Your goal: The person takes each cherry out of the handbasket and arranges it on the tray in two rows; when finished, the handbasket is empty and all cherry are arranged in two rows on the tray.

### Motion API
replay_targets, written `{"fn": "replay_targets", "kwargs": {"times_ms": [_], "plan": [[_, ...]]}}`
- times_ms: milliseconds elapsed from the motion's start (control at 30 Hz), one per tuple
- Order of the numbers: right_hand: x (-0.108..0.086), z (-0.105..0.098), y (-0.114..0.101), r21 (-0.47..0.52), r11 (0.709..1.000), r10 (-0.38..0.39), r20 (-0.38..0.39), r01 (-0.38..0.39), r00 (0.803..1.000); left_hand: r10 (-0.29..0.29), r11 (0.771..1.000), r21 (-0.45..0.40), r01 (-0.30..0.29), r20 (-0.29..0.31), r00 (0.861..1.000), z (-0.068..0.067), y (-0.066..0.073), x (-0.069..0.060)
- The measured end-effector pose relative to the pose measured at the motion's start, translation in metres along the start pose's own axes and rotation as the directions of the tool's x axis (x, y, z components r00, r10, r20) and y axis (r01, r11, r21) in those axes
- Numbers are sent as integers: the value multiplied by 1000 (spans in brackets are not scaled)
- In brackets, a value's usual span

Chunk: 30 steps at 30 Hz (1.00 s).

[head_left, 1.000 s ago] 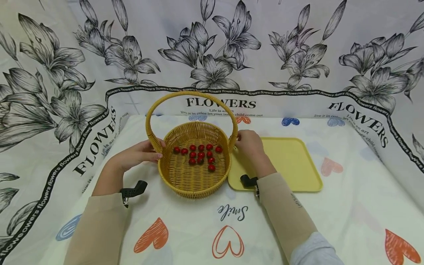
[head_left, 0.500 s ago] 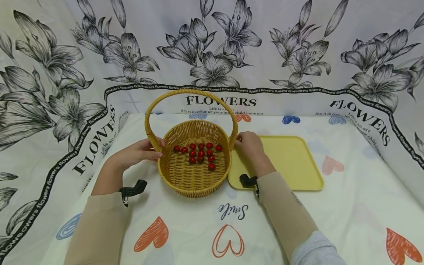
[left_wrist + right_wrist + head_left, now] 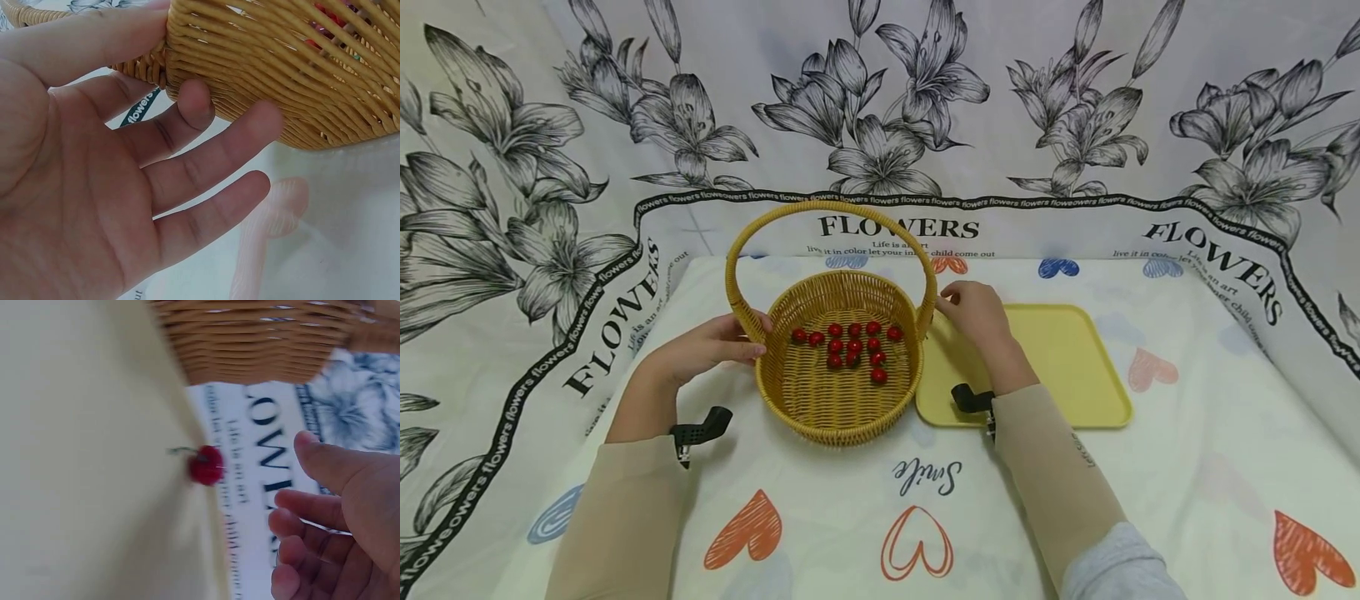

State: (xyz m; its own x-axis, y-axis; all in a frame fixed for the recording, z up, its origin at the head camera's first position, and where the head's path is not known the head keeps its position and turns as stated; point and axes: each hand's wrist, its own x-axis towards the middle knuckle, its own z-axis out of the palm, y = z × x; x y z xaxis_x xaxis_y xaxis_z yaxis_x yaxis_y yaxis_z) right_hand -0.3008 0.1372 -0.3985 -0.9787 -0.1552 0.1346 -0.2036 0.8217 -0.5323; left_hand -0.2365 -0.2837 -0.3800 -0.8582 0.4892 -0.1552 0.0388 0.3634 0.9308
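A yellow wicker basket [image 3: 842, 408] with a tall arched handle stands in the middle of the table, holding several red cherries [image 3: 854, 345]. My left hand [image 3: 711, 350] grips its left side at the foot of the handle, between thumb and index finger; the other fingers spread loosely in the left wrist view. Just off the basket's right side, my right hand [image 3: 979, 321] hangs over the yellow tray [image 3: 1060, 367] with fingers loosely bent and nothing in them. In the right wrist view a single cherry [image 3: 207, 465] with a stem lies at the tray's edge near the basket.
The tray sits right beside the basket's right side. A white tablecloth [image 3: 820, 533] with printed hearts covers the table. Behind it hangs a flower-printed cloth [image 3: 880, 92], which also rises at both sides.
My right hand has moved slightly up and to the right, away from the basket's right handle foot. My left hand keeps its grip, and the basket stays put.
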Motion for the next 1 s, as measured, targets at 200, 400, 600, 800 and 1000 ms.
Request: {"fn": "replay_targets", "kwargs": {"times_ms": [200, 400, 600, 800, 1000], "plan": [[-8, -32, -7, 96, 995, -17, -35, 21, 999, -1, 999, 47, 3, -32, 1000, -2, -1, 0], [-21, -64, -19, 155, 988, -6, -79, 18, 997, -5, 999, 49, 8, -55, 998, -4, -2, 1], [-37, -88, -35, 179, 983, -17, -91, 33, 996, -3, 999, 46, 8, -88, 996, -5, -3, 1], [-55, -104, -55, 270, 961, -52, -49, 63, 997, -15, 999, 37, 20, -115, 993, -5, -6, 1], [-72, -114, -70, 333, 934, -134, -18, 132, 991, -18, 999, 28, 21, -117, 993, -6, -8, 1]]}}
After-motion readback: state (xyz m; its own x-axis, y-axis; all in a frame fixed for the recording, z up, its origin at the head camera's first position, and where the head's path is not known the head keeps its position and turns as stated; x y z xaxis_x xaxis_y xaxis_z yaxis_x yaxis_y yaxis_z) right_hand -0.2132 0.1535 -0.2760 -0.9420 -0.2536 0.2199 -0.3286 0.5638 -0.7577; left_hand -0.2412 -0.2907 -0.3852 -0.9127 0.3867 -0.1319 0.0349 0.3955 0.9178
